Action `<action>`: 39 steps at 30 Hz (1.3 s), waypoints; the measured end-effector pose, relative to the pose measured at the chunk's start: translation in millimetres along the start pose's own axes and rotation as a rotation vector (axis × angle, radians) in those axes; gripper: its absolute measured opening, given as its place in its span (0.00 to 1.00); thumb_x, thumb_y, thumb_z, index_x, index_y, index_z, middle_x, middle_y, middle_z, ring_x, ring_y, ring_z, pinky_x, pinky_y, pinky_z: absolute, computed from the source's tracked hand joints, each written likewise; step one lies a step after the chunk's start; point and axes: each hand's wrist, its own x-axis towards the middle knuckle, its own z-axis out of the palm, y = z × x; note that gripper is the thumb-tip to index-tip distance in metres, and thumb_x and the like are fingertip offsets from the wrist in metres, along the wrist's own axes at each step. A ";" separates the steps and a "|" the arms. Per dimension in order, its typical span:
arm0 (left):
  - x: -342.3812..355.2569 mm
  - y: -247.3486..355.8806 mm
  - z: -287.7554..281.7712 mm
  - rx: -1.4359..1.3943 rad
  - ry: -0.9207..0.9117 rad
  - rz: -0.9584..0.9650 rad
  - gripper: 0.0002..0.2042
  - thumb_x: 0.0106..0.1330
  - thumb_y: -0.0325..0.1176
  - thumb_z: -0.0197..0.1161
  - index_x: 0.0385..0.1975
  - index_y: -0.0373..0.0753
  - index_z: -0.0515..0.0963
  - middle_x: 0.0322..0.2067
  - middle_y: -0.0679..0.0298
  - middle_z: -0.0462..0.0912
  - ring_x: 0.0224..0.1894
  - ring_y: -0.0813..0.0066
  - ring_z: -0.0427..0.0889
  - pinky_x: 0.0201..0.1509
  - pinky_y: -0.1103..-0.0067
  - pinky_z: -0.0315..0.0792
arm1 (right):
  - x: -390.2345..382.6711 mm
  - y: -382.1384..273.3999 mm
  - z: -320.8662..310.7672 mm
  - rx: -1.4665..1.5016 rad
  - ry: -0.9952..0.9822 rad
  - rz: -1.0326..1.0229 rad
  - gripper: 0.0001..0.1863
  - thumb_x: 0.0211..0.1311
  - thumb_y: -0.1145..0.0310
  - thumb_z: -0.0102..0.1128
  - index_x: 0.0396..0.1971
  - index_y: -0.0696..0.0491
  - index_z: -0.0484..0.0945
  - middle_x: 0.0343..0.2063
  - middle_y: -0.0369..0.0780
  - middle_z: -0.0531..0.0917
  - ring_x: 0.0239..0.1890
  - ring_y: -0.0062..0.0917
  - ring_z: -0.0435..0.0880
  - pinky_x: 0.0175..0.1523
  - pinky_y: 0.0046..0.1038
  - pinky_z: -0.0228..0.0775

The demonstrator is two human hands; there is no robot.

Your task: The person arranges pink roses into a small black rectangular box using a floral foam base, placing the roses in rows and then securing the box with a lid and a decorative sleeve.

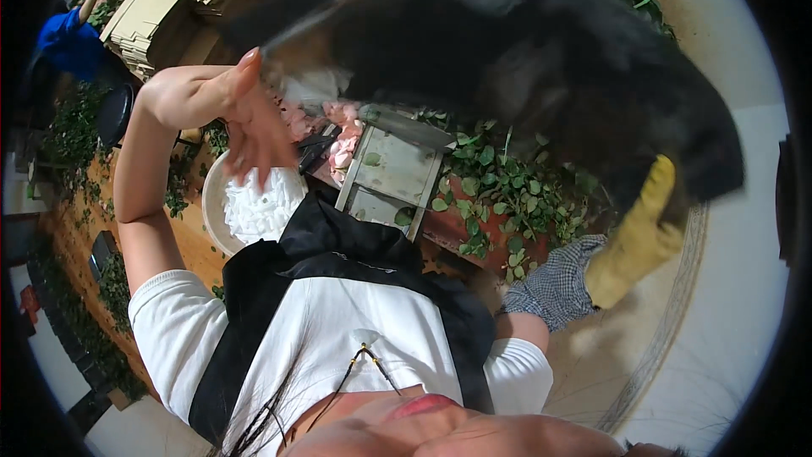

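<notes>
A large black sheet point(524, 51), blurred by motion, spreads across the upper middle in front of me. My right hand point(639, 241), in a yellow glove, grips its lower right edge, with the thumb lying over the black material. Bare and slightly blurred, my left hand point(258, 123) is raised near the sheet's left end. Its thumb points up and its fingers hang down apart from the thumb; whether the thumb touches the sheet I cannot tell. Beneath that hand stands a round white tub point(213, 207) with many small white pieces point(264, 207) in it.
Beyond the tub are pink flowers point(342, 140) and a grey metal frame point(393, 169). Cut leafy stems point(507, 195) lie to its right. Stacked cardboard sheets point(165, 13) stand at the far left, near a person in blue point(72, 42). A black stool point(114, 114) stands closer.
</notes>
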 end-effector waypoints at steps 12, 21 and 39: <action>2.3 -133.3 -157.5 -0.679 1.398 0.114 0.25 0.69 0.49 0.63 0.47 0.26 0.78 0.38 0.52 0.85 0.34 0.63 0.85 0.42 0.68 0.83 | -73.8 3.9 8.7 0.245 -0.532 -1.371 0.14 0.68 0.62 0.56 0.50 0.40 0.83 0.48 0.35 0.85 0.55 0.28 0.80 0.55 0.29 0.77; 19.2 -192.5 -150.2 -0.592 1.347 -0.018 0.18 0.65 0.41 0.69 0.46 0.34 0.81 0.38 0.59 0.87 0.37 0.68 0.86 0.42 0.75 0.81 | -64.7 24.8 0.5 0.431 -1.347 -0.894 0.25 0.48 0.79 0.53 0.51 0.53 0.81 0.48 0.43 0.84 0.50 0.40 0.83 0.55 0.37 0.77; 111.2 -101.0 14.7 0.372 0.756 0.304 0.17 0.68 0.23 0.63 0.56 0.37 0.77 0.45 0.61 0.84 0.43 0.75 0.84 0.46 0.77 0.78 | 4.0 37.4 136.7 0.398 -1.575 -0.435 0.11 0.57 0.71 0.69 0.39 0.56 0.83 0.35 0.38 0.84 0.40 0.27 0.83 0.48 0.30 0.76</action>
